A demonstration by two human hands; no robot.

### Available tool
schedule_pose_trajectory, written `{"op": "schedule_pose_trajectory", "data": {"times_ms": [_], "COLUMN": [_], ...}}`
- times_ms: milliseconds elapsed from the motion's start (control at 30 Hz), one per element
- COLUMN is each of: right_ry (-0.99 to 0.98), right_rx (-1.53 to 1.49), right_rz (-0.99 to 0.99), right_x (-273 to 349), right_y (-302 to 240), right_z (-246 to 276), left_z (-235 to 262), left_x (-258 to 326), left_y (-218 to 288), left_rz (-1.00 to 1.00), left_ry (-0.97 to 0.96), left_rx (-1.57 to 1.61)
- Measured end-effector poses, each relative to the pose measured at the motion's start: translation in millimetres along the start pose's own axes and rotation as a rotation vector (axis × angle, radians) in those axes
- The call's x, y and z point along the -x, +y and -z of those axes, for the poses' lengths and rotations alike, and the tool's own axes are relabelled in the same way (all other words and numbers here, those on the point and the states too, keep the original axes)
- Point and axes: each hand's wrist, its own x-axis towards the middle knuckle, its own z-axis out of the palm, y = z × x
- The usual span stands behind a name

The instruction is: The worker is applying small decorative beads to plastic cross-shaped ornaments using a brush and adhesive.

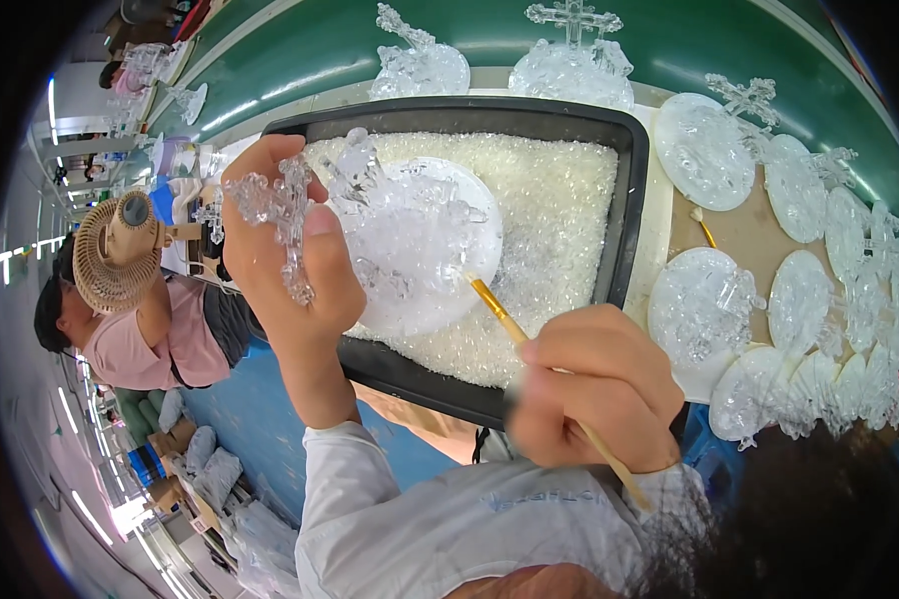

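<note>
My left hand (305, 270) is closed around the clear cross of a figurine with a round white base (410, 285). The base is tilted over the tray, with clear moulded shapes on its face. A thin paintbrush (499, 311) with a wooden handle and gold ferrule is pinched in my right hand (599, 389). Its tip meets the base near the right edge; whether it presses on it I cannot tell. Below lies a black tray (631, 200) filled with whitish clear granules (559, 230).
Several similar clear figurines (704, 150) stand at the right, and two more behind the tray on the green surface (489, 30). Another brush (706, 230) lies among those at the right. A beige fan (120, 250) and a person in pink (160, 334) are at the left.
</note>
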Motion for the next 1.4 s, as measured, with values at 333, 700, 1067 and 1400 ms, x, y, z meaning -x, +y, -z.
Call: {"op": "schedule_pose_trajectory", "data": {"times_ms": [333, 700, 1067, 1400], "right_ry": [0.008, -0.161, 0.065, 0.124], "right_rx": [0.020, -0.012, -0.220, -0.200], "right_rz": [-0.036, -0.082, -0.383, -0.530], "right_x": [-3.7, -4.2, 3.3, -1.2], "right_y": [-3.2, -10.5, -2.7, -7.5], "right_z": [3.7, 19.4, 11.5, 2.3], "left_z": [-2.6, 7.1, 10.9, 8.1], "left_x": [3.7, -5.1, -8.8, -5.9], "left_y": [4.5, -2.1, 4.8, -2.7], "left_rz": [0.001, -0.355, -0.518, -0.454], "left_ry": [0.076, 0.006, -0.097, -0.054], "left_rx": [0.132, 0.017, 0.084, 0.276]}}
